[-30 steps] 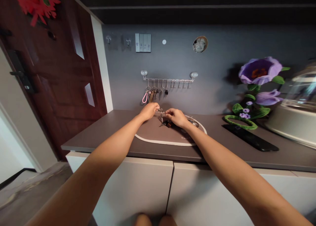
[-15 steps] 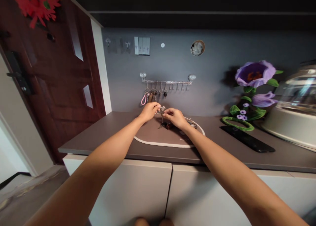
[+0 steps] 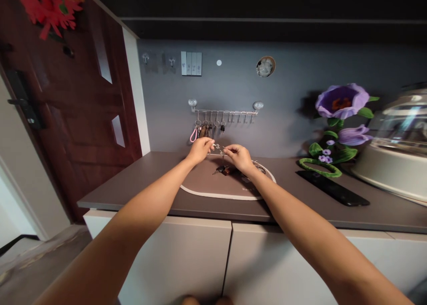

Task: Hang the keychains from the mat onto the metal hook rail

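Over the brown mat (image 3: 200,187), my left hand (image 3: 201,150) pinches one side of a small shiny metal key ring (image 3: 218,146). From the right, my right hand (image 3: 239,156) pinches at its other side with thumb and forefinger. A thin metal piece hangs just below, too small to make out fully. Beneath the hands lie keys with a dark fob (image 3: 220,169) and a reddish-brown piece (image 3: 227,171). More metal keys (image 3: 259,166) rest behind my right wrist, partly hidden.
A clear hook rail (image 3: 230,113) on the wall carries several key sets and a pink loop (image 3: 194,134) on its left half. To the right are a black phone-like slab (image 3: 333,188), a purple flower ornament (image 3: 342,101) and a white domed appliance (image 3: 390,162). A dark shelf (image 3: 267,29) hangs overhead.
My hands have drawn slightly apart, and the metal piece between them has turned, showing a narrower outline. The view has shifted very slightly.
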### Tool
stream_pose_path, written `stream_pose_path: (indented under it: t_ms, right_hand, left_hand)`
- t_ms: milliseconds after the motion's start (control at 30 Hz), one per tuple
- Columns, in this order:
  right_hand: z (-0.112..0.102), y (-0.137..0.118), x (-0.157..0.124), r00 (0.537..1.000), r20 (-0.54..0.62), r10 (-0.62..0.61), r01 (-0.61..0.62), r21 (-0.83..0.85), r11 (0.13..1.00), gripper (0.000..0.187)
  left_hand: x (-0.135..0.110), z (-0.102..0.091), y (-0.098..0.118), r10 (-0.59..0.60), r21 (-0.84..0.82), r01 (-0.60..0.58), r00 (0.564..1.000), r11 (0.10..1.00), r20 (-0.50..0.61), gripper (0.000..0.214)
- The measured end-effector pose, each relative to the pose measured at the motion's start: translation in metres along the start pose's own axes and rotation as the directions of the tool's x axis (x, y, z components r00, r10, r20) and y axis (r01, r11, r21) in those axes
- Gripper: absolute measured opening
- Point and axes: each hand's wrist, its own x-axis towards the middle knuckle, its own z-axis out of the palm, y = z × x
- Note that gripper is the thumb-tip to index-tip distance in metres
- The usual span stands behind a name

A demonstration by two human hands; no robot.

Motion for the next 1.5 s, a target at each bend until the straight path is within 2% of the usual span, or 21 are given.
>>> stream_pose_path:
  t_ms: [267,467,600,700,933,1100,1167,1333,1500]
  right_hand:
    - [0.001,0.002,0.003,0.994,-0.013,0.108,-0.096,0.366,0.926,0.023]
    - [-0.004,-0.003,0.001,0.976,-0.035,0.216,-0.172,0.486,0.857,0.024]
    - [-0.003,-0.002,0.001,0.975,-0.009,0.223,-0.184,0.538,0.823,0.024]
    - [-0.003,-0.002,0.001,0.976,0.020,0.216,-0.190,0.560,0.807,0.025]
    - [-0.006,-0.004,0.000,0.973,0.030,0.227,-0.203,0.575,0.793,0.026]
    - [-0.008,-0.005,-0.002,0.966,0.005,0.259,-0.213,0.581,0.785,0.026]
    - [-0.008,-0.005,-0.003,0.962,-0.001,0.273,-0.220,0.590,0.777,0.026]
    - [-0.009,-0.004,-0.003,0.959,-0.009,0.282,-0.217,0.615,0.758,0.026]
    - [-0.007,-0.003,0.006,0.947,-0.039,0.318,-0.218,0.647,0.731,0.029]
  left_hand:
    - [-0.002,0.002,-0.001,-0.002,-0.028,0.004,0.998,1.000,0.066,0.025]
    - [-0.007,0.005,0.002,0.066,-0.032,-0.061,0.974,0.998,0.216,0.024]
    - [-0.009,0.009,-0.002,0.101,-0.010,-0.103,0.945,0.995,0.310,0.022]
    - [-0.009,0.011,-0.004,0.143,0.040,-0.165,0.931,0.985,0.335,0.022]
    - [-0.009,0.009,0.000,0.193,0.110,-0.241,0.924,0.964,0.330,0.023]
    - [-0.008,0.010,0.000,0.166,0.174,-0.197,0.970,0.965,0.180,0.023]
    - [-0.007,0.012,-0.002,0.176,0.203,-0.202,0.974,0.958,0.139,0.025]
    - [-0.008,0.015,-0.007,0.227,0.296,-0.261,0.963,0.919,0.144,0.025]
    - [-0.008,0.017,-0.008,0.216,0.316,-0.249,0.967,0.915,0.134,0.026]
